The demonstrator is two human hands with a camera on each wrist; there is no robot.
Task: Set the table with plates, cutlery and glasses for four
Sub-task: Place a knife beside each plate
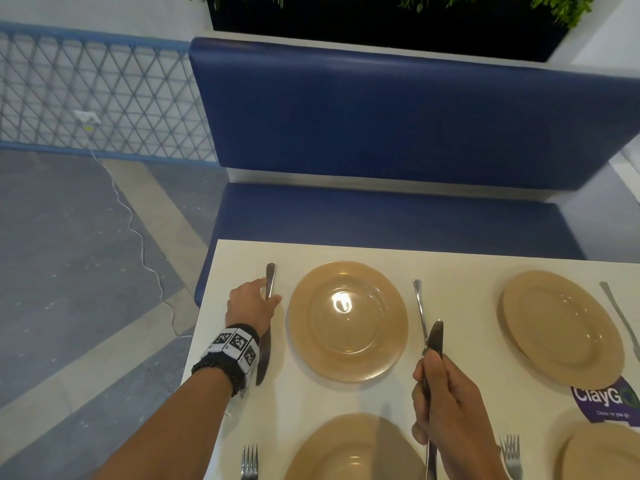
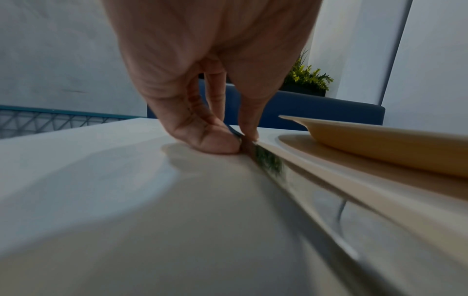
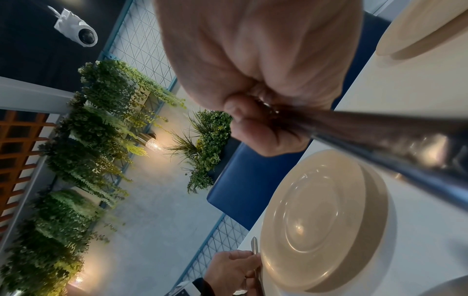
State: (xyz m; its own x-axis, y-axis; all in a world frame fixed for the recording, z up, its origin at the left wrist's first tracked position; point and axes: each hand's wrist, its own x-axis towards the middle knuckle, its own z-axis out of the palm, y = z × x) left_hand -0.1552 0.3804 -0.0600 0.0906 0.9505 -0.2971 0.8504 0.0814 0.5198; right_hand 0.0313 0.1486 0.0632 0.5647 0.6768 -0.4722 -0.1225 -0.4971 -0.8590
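Note:
Four tan plates are on the white table point(image 1: 460, 271). My left hand point(image 1: 266, 299) pinches a knife point(image 1: 264, 355) between thumb and fingers point(image 2: 215, 142), low against the table just left of the far-left plate point(image 1: 348, 320); the blade point(image 2: 276, 170) runs back toward my wrist. My right hand point(image 1: 446, 403) hovers right of that plate, fist closed round a second knife point(image 1: 435, 337), point(image 3: 380, 140) held upright. A fork point(image 1: 419, 306) lies right of the plate, just behind that knife. The same plate point(image 3: 324, 220) and left hand point(image 3: 233, 266) show in the right wrist view.
The far-right plate point(image 1: 561, 327) has a utensil point(image 1: 620, 317) on its right. Forks point(image 1: 249, 460), point(image 1: 510, 455) lie beside the two near plates point(image 1: 346, 448), point(image 1: 602, 455). A purple sticker point(image 1: 606, 400) is on the table. A blue bench point(image 1: 381, 216) runs along the far edge.

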